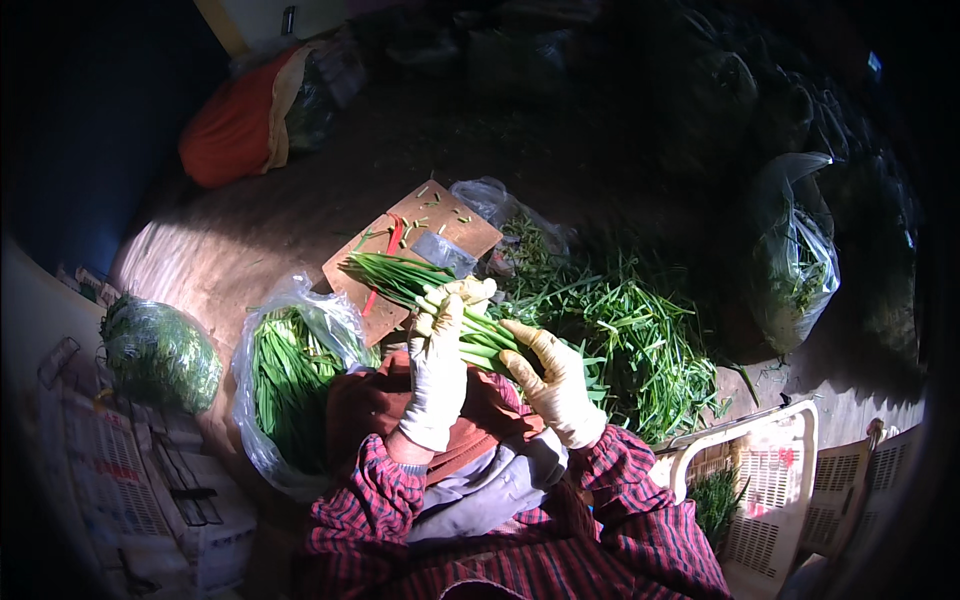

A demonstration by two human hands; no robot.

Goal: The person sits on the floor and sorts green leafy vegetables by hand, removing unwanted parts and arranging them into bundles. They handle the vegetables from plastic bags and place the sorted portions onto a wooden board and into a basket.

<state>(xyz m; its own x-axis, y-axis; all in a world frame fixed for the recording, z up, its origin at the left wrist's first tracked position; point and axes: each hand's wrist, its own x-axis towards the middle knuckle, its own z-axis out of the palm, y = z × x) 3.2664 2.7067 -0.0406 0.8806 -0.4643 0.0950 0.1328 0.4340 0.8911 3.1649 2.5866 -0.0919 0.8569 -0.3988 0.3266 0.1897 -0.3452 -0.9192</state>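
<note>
My left hand (442,352), in a pale glove, is closed around a bunch of long green leafy stalks (390,276), probably Chinese chives. The dark leaf tips point up and left; the pale stem ends lie toward my right hand (559,375). That gloved hand has its thumb and fingers around the stem ends. Beneath the leaves, a wooden board (420,210) bears short cut pieces, red strips (395,234) and a flat metal blade (444,253), whose handle I cannot see. Left of my lap, a clear plastic bag (247,420) stands open around more green stalks (289,382).
Loose green leaves (652,352) are heaped on the floor at right. Beyond the board is a plastic bag with trimmings (525,232). A wrapped green bundle (157,352) lies left. White plastic crates (772,487) stand at lower right. An orange sack (236,124) lies farther off.
</note>
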